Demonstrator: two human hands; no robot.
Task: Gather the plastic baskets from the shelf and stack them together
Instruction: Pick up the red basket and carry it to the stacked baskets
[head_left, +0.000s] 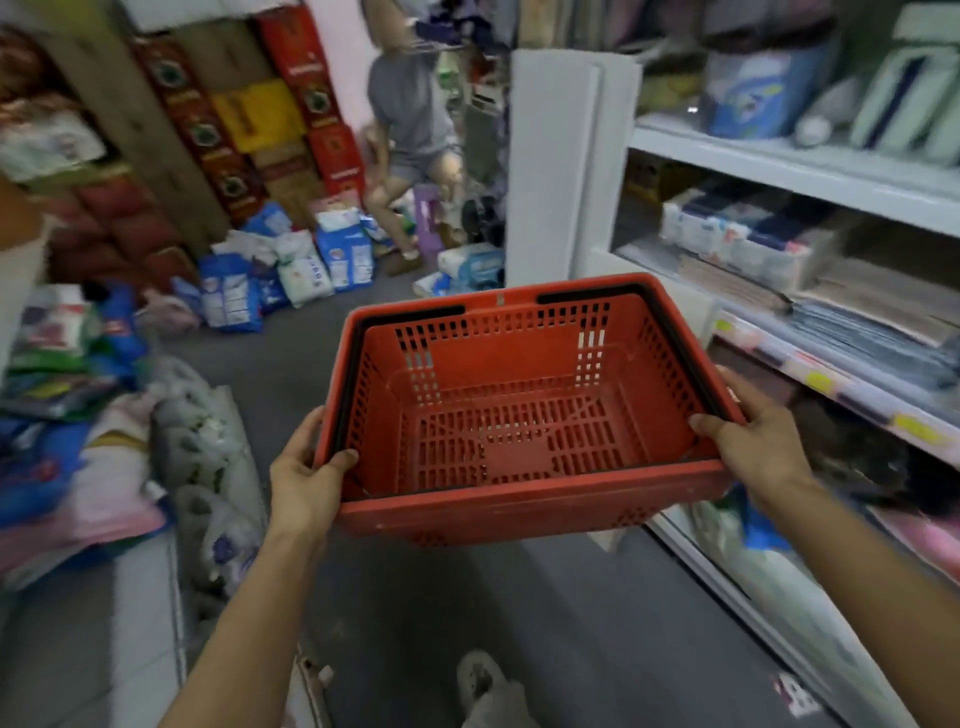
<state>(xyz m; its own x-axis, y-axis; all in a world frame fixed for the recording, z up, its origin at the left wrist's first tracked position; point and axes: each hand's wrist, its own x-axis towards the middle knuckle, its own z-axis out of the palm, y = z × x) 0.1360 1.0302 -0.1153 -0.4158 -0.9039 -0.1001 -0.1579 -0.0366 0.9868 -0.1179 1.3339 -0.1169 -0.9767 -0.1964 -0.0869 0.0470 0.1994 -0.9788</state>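
A red plastic basket (519, 499) with slotted walls and black handles folded along its rim hangs in the air in front of me, above the grey floor. It is empty inside. My left hand (304, 480) grips its near left corner, thumb over the rim. My right hand (748, 441) grips the near right corner the same way. No other basket shows in the view.
A white shelf unit (789, 171) with packaged goods runs along the right. Bags and packets (291, 270) lie piled on the floor at left and ahead. A person in grey (415, 135) crouches at the back by stacked red and yellow cartons (270, 114).
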